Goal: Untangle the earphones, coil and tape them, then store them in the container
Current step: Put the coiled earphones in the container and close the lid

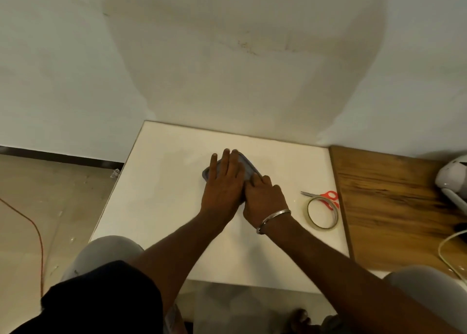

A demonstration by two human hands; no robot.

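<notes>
A grey-blue lidded container lies on the white table, mostly covered by both hands. My left hand lies flat on its lid with fingers spread forward. My right hand presses on the container's near right edge, a metal bangle on its wrist. The earphones are not visible. A roll of clear tape lies on the table to the right of my right hand, with red-handled scissors just behind it.
A wooden board adjoins the table on the right, carrying a white device and a white cable. The wall stands right behind the table. An orange cord runs over the floor at left. My knees show at the table's near edge.
</notes>
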